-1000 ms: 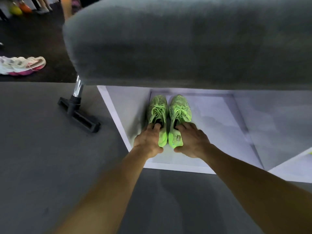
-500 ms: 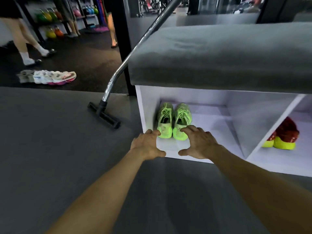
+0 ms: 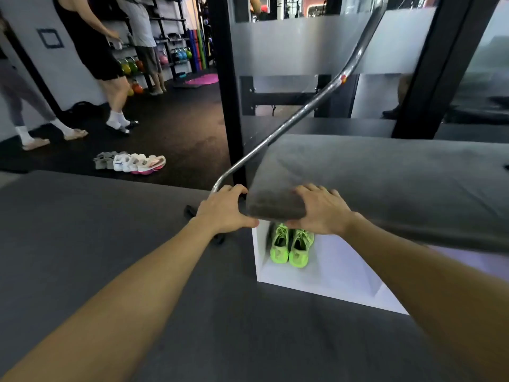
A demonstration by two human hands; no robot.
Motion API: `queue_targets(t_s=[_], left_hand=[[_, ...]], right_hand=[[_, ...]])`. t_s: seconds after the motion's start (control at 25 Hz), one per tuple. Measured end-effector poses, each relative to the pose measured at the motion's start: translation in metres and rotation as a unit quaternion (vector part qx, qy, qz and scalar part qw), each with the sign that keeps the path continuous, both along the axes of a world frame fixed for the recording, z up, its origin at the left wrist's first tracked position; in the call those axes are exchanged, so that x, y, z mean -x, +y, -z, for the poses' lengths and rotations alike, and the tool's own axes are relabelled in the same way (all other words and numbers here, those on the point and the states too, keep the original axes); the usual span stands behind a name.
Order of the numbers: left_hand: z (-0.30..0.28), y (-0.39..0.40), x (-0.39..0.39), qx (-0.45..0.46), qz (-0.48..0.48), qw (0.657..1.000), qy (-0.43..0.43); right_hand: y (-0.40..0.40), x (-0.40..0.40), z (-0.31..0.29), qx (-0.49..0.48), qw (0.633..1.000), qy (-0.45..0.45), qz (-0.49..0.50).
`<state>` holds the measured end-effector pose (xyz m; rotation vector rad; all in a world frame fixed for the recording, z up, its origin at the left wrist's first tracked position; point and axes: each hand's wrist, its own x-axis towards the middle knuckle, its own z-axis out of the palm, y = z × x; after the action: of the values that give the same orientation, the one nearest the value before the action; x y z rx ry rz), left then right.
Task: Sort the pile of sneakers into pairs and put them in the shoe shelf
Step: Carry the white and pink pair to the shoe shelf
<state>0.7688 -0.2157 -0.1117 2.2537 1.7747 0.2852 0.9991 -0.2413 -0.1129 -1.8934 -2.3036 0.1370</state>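
**Layout: shelf, cushion, floor**

Pair of sneakers (image 3: 291, 246) sits side by side in the leftmost compartment of the shoe shelf (image 3: 325, 277), toes inward. Cushion (image 3: 385, 175) lies on top of the shelf. Left hand (image 3: 224, 212) and right hand (image 3: 321, 210) sit at the cushion's left front corner. Metal pole (image 3: 297, 114) slants behind the left hand. Row of shoes (image 3: 130, 163) on the floor, far left.

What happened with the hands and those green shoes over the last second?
Both hands let go of the green sneakers and drew back out of the white shelf. The left hand and right hand now rest at the corner of the grey cushion on top, with no grip on any shoe. The sneakers stayed side by side in the compartment.
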Motion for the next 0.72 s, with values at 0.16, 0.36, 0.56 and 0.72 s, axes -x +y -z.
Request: queue_targets(t_s=[0.16,0.36,0.56,0.72], left_hand=[[-0.148,-0.062,0.046,0.022,-0.014,1.000,0.005],[-0.278,-0.155,0.101,0.071,-0.029,0.997,-0.027],[-0.310,-0.244,0.141,0.147,-0.057,0.987,-0.030],[-0.279,-0.309,0.156,0.212,-0.091,0.972,-0.039]], right_hand=[[-0.051,0.035,-0.143,0.026,1.000,0.003,-0.008],[-0.141,0.085,-0.273,0.079,0.997,0.022,0.004],[-0.220,0.128,-0.314,0.135,0.989,0.054,-0.002],[-0.276,0.153,-0.291,0.220,0.973,0.056,-0.036]])
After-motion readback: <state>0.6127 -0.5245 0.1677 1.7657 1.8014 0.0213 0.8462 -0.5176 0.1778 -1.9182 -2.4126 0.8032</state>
